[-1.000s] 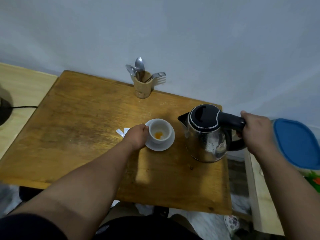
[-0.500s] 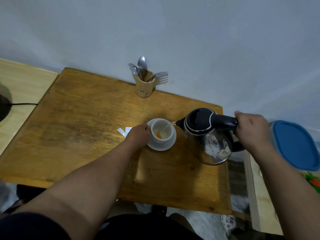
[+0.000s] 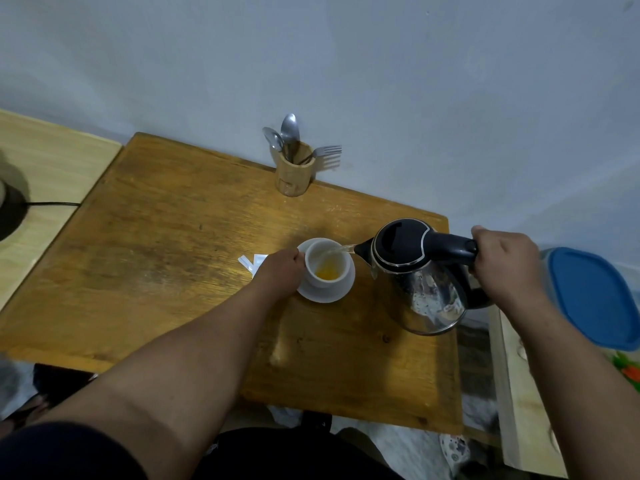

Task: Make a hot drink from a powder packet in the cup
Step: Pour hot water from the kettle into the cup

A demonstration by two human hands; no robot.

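A white cup (image 3: pixel 325 265) stands on a white saucer (image 3: pixel 337 292) on the wooden table (image 3: pixel 166 258). Orange-yellow liquid lies in the cup's bottom. My left hand (image 3: pixel 280 271) grips the cup's left side. My right hand (image 3: pixel 505 265) is closed on the black handle of a steel kettle (image 3: pixel 420 278), which is held off the table and tilted left. A thin stream of water runs from its spout into the cup. A torn white packet (image 3: pixel 251 263) lies on the table just left of my left hand, partly hidden by it.
A wooden holder (image 3: pixel 294 174) with spoons and a fork stands at the table's back edge by the wall. A blue-lidded container (image 3: pixel 595 299) sits at the right on a pale shelf. A black cord (image 3: pixel 52 204) runs over the pale surface on the left.
The kettle has been lifted, carried left to the cup and tipped; water now pours in and the orange powder has spread into liquid. My left hand stays on the cup.
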